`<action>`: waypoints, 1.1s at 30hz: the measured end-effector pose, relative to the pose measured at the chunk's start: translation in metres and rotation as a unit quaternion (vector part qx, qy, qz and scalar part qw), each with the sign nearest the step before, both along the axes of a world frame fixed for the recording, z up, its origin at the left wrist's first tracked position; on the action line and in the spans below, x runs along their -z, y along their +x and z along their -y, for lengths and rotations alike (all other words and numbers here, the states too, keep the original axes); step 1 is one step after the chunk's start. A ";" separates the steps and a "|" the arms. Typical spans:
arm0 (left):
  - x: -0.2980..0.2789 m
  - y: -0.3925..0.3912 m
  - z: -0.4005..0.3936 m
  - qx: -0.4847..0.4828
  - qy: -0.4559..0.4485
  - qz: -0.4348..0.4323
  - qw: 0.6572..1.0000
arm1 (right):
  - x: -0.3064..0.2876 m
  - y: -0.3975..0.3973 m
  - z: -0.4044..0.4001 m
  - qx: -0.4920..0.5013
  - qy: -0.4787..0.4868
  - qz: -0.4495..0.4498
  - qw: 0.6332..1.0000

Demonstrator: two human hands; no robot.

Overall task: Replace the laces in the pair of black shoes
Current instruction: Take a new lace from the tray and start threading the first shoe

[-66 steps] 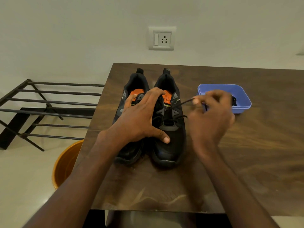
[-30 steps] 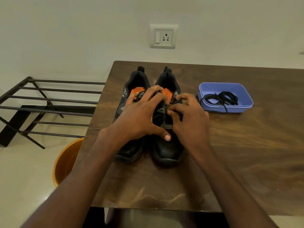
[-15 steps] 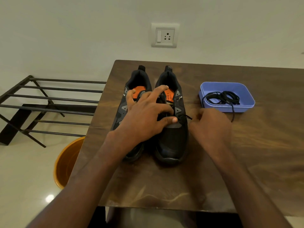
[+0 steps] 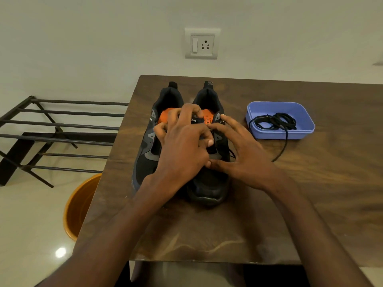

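Black shoes (image 4: 207, 183) sit side by side, toes toward us, on the grained wooden table (image 4: 310, 193); left hand (image 4: 182, 150) curled over the tongues, grip hidden; right hand (image 4: 242, 156) spread beside the eyelets; cord laces (image 4: 273, 121) coiled in the rounded lilac plastic tray (image 4: 306, 129).

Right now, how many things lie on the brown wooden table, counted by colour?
Black: 3, left black shoe, right black shoe, bundle of black laces
Blue: 1, blue plastic tray
Total: 4
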State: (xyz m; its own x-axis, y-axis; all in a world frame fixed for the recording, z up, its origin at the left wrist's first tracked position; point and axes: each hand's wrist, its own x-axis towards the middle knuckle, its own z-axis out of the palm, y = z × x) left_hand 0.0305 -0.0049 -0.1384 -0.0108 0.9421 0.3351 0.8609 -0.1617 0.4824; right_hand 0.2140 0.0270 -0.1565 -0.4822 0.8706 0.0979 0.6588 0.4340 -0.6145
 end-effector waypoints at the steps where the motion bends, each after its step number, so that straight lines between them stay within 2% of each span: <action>1: 0.000 0.000 0.000 -0.007 0.002 0.019 1.000 | 0.000 0.001 -0.002 -0.001 -0.006 -0.005 1.000; 3: 0.000 -0.003 -0.001 0.005 -0.006 0.074 0.997 | 0.001 0.001 -0.004 -0.004 -0.013 -0.020 1.000; 5: 0.000 -0.005 -0.002 0.027 -0.051 0.145 0.988 | 0.003 0.001 -0.005 -0.007 -0.019 -0.036 0.999; 6: -0.002 -0.004 -0.001 0.032 -0.070 0.153 0.985 | 0.004 0.001 -0.005 -0.009 -0.022 -0.045 0.999; 7: -0.003 -0.003 0.000 0.035 -0.070 0.134 0.988 | 0.005 0.001 -0.005 -0.011 -0.023 -0.054 0.998; 10: -0.005 0.000 0.000 0.039 -0.007 0.002 0.999 | 0.008 -0.001 -0.007 -0.019 -0.013 -0.073 0.997; 12: -0.005 -0.001 -0.002 0.054 0.002 -0.074 0.996 | 0.009 -0.002 -0.007 -0.017 -0.014 -0.079 0.997; 15: -0.003 -0.004 -0.005 0.046 -0.026 -0.116 0.992 | 0.010 -0.003 -0.007 -0.012 -0.019 -0.074 0.997; 17: -0.003 -0.005 -0.004 0.042 -0.018 -0.051 0.998 | 0.010 -0.002 -0.006 -0.011 -0.018 -0.073 0.997; 19: -0.006 -0.006 -0.003 0.030 -0.017 0.122 0.992 | 0.009 -0.002 -0.006 -0.012 -0.016 -0.072 0.997; 21: -0.014 -0.007 -0.001 0.026 -0.068 0.315 0.946 | 0.007 -0.002 -0.006 -0.008 -0.019 -0.076 0.997; 22: -0.017 -0.007 0.000 0.033 -0.094 0.369 0.924 | 0.007 -0.002 -0.006 -0.005 -0.021 -0.077 0.997; 23: -0.018 -0.008 0.000 0.048 -0.101 0.364 0.925 | 0.007 -0.003 -0.006 -0.004 -0.024 -0.074 0.997; 24: -0.018 -0.008 0.000 0.068 -0.088 0.311 0.944 | 0.008 -0.003 -0.007 -0.005 -0.027 -0.069 0.997; 26: -0.016 -0.008 -0.002 0.094 -0.055 0.138 0.984 | 0.010 -0.004 -0.007 -0.006 -0.030 -0.057 0.998; 28: -0.014 -0.007 -0.005 0.091 -0.054 -0.014 0.994 | 0.011 -0.005 -0.007 -0.006 -0.022 -0.051 0.998; 29: -0.012 -0.007 -0.006 0.076 -0.059 -0.058 0.994 | 0.010 -0.006 -0.006 -0.006 -0.018 -0.050 0.999; 31: -0.008 -0.009 -0.006 0.057 -0.046 -0.064 0.995 | 0.009 -0.007 -0.005 -0.004 -0.013 -0.047 0.999; 33: -0.007 -0.009 -0.004 0.058 -0.001 0.005 0.998 | 0.008 -0.007 -0.005 -0.004 -0.010 -0.049 0.999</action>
